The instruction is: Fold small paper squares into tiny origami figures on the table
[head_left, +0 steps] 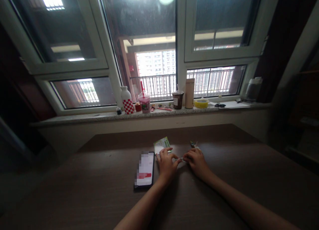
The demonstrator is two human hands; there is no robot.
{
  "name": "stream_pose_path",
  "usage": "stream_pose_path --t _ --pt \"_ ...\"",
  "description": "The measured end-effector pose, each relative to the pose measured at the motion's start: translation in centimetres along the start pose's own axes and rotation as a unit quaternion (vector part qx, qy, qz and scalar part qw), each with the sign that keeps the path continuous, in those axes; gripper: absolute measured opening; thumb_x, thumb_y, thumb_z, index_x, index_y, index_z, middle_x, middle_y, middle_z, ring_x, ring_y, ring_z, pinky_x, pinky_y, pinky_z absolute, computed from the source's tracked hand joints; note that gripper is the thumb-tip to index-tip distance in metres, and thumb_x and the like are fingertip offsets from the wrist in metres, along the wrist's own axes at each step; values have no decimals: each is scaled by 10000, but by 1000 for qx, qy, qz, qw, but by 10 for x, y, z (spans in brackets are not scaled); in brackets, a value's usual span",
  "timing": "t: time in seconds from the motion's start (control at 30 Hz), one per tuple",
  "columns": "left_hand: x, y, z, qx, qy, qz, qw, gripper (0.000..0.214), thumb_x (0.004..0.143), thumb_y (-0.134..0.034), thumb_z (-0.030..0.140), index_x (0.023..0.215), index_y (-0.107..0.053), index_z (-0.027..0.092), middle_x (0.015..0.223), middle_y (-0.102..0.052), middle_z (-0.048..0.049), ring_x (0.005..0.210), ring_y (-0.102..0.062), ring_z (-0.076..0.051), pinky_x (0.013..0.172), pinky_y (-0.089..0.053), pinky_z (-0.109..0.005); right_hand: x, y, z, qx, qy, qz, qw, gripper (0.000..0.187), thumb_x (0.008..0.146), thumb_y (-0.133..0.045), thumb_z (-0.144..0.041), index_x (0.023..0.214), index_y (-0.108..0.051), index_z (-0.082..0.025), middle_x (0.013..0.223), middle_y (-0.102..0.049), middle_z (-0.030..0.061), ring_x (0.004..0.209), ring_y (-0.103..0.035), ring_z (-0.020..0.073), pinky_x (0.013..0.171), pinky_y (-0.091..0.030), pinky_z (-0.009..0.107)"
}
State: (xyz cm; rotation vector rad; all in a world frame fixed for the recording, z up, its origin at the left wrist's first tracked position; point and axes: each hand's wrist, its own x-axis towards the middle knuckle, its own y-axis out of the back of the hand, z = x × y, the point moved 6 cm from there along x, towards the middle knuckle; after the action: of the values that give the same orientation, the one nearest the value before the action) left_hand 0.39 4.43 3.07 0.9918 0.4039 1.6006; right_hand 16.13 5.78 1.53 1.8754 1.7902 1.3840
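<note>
Both my hands work close together over the brown table (112,210). Between them runs a small, thin, pale piece (181,159), too small to name. My left hand (166,162) pinches its left end between thumb and forefinger, the other fingers spread. My right hand (195,159) has its fingers bent together at the other end. Just beyond my left hand lies a green and white printed card or packet (161,144), partly covered by the fingers. A small dark and yellow-green item (192,144) shows behind my right hand. Left of my hands lies a phone (145,170), screen lit.
On the windowsill (104,116) past the table stand a red-checked white bottle (128,102), a pink cup with a straw (144,102), a dark drink cup (177,100), a tan flask (189,93), a yellow tape roll (201,104), black scissors (220,105) and a clear jug (253,88).
</note>
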Motion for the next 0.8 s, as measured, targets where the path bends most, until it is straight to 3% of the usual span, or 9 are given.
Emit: stream_pose_path --t 0.47,0.8 --pt "3 -2 -2 11 15 9 1000 119 798 -681 211 718 -743 272 1357 -587 37 1300 -372 -283 1102 -247 -503 1 2 -2 -7 -19 3 1000 152 840 -599 -214 809 -744 -245 898 -705 44 1018 -543 240 1029 -289 442" --pt "1 -1 -8 16 23 20 999 119 856 -616 276 861 -732 253 1333 -547 -53 1279 -414 -273 1092 -278 -477 3 0 14 10 -66 4 998 125 803 -638 -208 821 -760 -232 908 -694 73 1017 -559 269 965 -361 419"
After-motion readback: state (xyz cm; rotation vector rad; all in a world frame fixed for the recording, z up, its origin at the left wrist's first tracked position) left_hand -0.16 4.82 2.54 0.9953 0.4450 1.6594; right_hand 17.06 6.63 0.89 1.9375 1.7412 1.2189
